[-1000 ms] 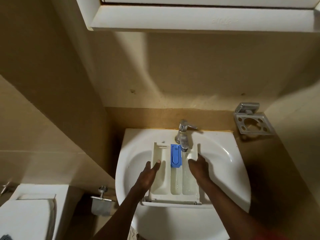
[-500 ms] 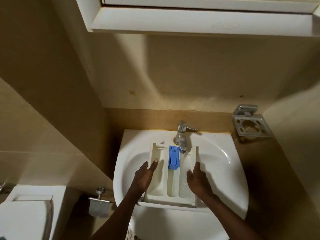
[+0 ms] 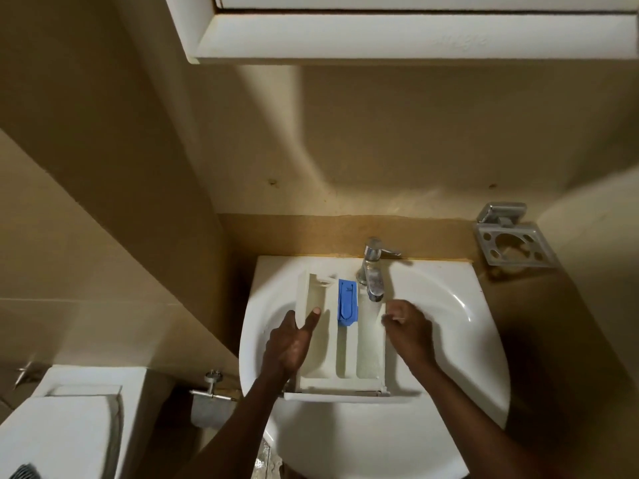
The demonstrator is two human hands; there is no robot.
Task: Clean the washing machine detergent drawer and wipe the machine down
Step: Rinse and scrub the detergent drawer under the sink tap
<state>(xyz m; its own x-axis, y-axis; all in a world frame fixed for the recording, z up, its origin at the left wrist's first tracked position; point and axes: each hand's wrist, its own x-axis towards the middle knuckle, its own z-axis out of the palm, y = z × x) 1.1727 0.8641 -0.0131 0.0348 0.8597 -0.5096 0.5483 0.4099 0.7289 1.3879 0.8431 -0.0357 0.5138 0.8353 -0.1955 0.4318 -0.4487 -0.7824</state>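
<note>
Left grip [image 3: 290,340] clasps the detergent drawer [image 3: 325,357] wall; right grip [image 3: 409,328], curled, blurred, hold unclear.

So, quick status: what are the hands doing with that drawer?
Left hand grips detergent drawer, left wall. Right hand at right wall, grip unclear. Drawer in sink, under tap. Nothing blocking.

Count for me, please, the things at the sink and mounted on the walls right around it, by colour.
White: 3 (sink, drawer, cabinet)
Metal: 3 (tap, toothbrush holder, paper holder)
Blue: 1 (insert in the drawer)
Total: 7
</note>
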